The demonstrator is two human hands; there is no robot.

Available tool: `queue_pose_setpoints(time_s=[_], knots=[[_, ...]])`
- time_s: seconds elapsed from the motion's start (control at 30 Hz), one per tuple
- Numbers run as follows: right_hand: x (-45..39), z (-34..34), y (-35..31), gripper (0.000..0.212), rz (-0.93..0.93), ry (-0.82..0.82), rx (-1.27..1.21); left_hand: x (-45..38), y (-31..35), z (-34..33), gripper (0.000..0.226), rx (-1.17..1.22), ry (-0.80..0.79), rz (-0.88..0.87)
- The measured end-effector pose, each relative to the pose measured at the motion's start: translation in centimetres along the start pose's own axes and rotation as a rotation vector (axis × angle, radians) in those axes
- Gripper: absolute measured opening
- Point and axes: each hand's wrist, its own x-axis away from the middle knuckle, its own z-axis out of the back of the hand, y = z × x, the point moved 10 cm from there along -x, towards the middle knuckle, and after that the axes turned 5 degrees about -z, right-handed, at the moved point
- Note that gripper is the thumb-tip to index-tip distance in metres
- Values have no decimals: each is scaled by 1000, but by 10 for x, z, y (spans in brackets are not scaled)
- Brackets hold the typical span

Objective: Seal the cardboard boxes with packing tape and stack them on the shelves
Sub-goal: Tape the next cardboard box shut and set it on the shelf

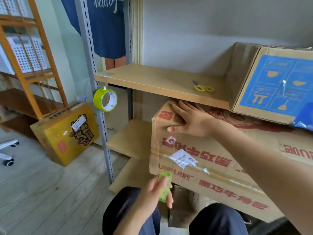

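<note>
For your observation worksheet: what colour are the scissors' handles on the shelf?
Yellow: the scissors show best in the head view.

Counted: three cardboard boxes, two tape rolls, one pair of scissors, two hands.

The three boxes are a large brown box with red print (211, 160), a box with a blue panel (271, 82) on the upper shelf (152, 78), and a yellow box (67, 134) on the floor. One green tape roll (105, 99) hangs from the shelf post; the other green roll (165, 188) is in the left hand (159, 192). One pair of yellow scissors (203, 87) lies on the shelf. The right hand (188, 119) presses flat on the large box.
</note>
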Motion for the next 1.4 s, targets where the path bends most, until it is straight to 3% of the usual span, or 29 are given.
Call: queue_pose_setpoints(time_s=[0.1, 0.2, 0.33, 0.4, 0.5, 0.6, 0.77, 0.97, 1.13, 1.3, 1.4], knots=[[-14, 7, 1, 95, 11, 30, 2, -16, -59, 11, 51, -104, 55, 150], [-17, 10, -4, 79, 31, 154, 91, -47, -86, 22, 37, -141, 95, 176], [-20, 11, -6, 67, -2, 290, 215, -66, -99, 32, 47, -165, 154, 155], [-26, 14, -3, 66, -9, 333, 258, -63, -98, 28, 54, -147, 139, 87], [-31, 17, 1, 66, 0, 347, 263, -49, -100, 16, 48, -112, 74, 14], [-29, 18, 2, 66, 18, 414, 291, -42, -109, 23, 53, -18, 113, 6], [-29, 21, -3, 69, 23, 434, 349, -57, -134, 27, 52, -78, 90, 123], [-33, 19, -1, 88, 53, 427, 328, -103, -170, 49, 34, -116, 201, 285], [-39, 16, 9, 80, 21, 408, 189, -114, -172, 61, 37, -208, 260, 307], [-47, 15, 14, 80, 3, 337, 172, -108, -171, 38, 25, -98, 68, 313], [-46, 14, 12, 78, 25, 356, 176, -104, -173, 39, 26, -14, 73, 351]])
